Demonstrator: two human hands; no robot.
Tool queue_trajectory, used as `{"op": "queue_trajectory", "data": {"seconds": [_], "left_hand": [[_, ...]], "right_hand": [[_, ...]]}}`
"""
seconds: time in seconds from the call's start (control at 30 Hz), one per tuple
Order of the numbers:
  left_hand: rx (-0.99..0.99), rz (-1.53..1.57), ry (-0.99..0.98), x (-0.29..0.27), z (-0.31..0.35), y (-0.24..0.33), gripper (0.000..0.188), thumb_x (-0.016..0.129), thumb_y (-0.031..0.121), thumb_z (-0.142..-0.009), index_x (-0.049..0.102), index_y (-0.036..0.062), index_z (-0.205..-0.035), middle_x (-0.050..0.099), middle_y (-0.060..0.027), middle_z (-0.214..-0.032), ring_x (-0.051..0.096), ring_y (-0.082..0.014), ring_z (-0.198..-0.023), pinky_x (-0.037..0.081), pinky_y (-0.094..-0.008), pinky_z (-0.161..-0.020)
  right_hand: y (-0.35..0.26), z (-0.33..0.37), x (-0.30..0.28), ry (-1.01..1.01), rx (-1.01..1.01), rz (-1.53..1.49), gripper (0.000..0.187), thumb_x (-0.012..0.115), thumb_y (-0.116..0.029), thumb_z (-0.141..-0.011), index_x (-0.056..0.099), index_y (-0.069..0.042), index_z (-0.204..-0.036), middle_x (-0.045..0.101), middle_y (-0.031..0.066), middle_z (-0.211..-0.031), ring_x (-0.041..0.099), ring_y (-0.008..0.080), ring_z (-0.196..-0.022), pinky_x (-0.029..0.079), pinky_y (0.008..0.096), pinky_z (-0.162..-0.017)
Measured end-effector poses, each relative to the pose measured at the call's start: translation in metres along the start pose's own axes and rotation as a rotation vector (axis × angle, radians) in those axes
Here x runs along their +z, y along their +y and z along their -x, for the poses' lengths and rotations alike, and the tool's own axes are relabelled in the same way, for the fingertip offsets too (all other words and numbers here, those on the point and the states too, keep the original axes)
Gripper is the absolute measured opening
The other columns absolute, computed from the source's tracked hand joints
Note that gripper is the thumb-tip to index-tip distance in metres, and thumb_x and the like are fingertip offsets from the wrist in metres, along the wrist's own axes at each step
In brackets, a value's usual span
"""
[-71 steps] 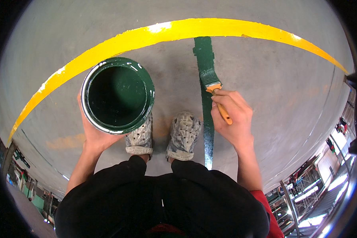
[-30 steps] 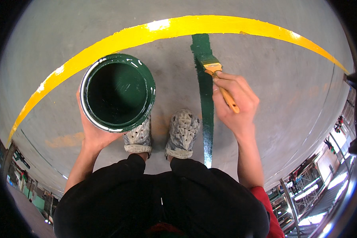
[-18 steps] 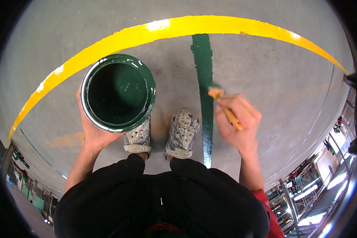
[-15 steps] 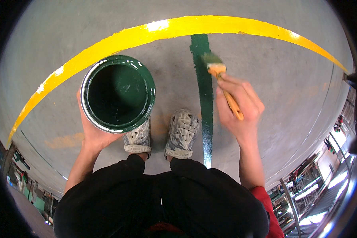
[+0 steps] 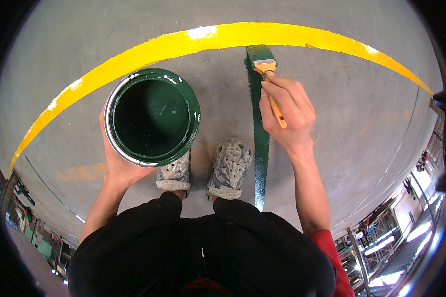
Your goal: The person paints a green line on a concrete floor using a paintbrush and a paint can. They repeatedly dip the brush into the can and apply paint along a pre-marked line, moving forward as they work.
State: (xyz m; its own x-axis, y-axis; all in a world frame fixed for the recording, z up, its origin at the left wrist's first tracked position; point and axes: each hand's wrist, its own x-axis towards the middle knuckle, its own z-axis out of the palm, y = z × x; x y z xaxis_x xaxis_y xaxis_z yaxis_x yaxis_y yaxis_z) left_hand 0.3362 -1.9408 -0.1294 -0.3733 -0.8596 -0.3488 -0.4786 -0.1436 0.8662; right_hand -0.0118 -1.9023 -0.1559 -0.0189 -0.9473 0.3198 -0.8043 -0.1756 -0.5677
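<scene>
My left hand [image 5: 122,168] grips a round paint can [image 5: 152,118] from its left and underside; most of the fingers are behind it. Dark green paint coats the can's inside and rim. In my right hand [image 5: 290,111] is a paintbrush [image 5: 275,106], its wooden handle pinched between thumb and fingers. The green-wet bristles touch the far end of a green painted stripe [image 5: 261,148], just short of a yellow painted line [image 5: 252,34]. That yellow line curves across the grey floor [image 5: 352,128] beyond both hands.
My feet, in mottled grey clogs [image 5: 231,166], stand just left of the green stripe, whose near end looks wet and shiny. Faint orange marks [image 5: 82,172] lie on the floor at left. Metal racks or framework [image 5: 381,242] show at the lower right rim.
My right hand has moved the brush forward and slightly left, from beside the green stripe onto its far end by the yellow line. The can stays nearly in place.
</scene>
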Motion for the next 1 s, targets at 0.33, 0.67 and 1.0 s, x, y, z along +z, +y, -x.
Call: {"op": "queue_trajectory", "data": {"seconds": [0.33,0.67,1.0], "left_hand": [[-0.031,0.011,0.01,0.002,-0.002,0.004,0.137,0.104,0.037,-0.056,0.02,0.0065,-0.16,0.039,-0.0164,-0.156,0.043,-0.0313,-0.145,0.036,-0.0474,-0.122],[0.019,-0.008,0.005,0.006,-0.009,0.011,0.136,0.103,0.036,-0.056,0.02,0.0062,-0.16,0.039,-0.0165,-0.156,0.043,-0.0309,-0.145,0.036,-0.0467,-0.121],[0.189,-0.014,-0.013,0.01,-0.019,0.01,0.134,0.103,0.031,-0.057,0.02,0.0065,-0.16,0.038,-0.0174,-0.157,0.042,-0.0315,-0.147,0.035,-0.047,-0.123]], "right_hand": [[-0.01,0.01,-0.013,-0.111,0.098,-0.019,0.019,0.076,0.009,-0.075,0.073,0.001,-0.093,0.075,0.0151,-0.099,0.073,0.0275,-0.087,0.059,0.0334,-0.077],[0.002,0.003,-0.011,-0.059,0.11,-0.025,0.017,0.074,0.008,-0.077,0.073,0.0,-0.091,0.076,0.0145,-0.099,0.073,0.0287,-0.087,0.058,0.033,-0.078],[-0.01,-0.001,-0.04,-0.131,0.209,-0.063,0.017,0.071,0.006,-0.072,0.069,-0.001,-0.087,0.072,0.0129,-0.094,0.069,0.0318,-0.082,0.056,0.0387,-0.074]]}}
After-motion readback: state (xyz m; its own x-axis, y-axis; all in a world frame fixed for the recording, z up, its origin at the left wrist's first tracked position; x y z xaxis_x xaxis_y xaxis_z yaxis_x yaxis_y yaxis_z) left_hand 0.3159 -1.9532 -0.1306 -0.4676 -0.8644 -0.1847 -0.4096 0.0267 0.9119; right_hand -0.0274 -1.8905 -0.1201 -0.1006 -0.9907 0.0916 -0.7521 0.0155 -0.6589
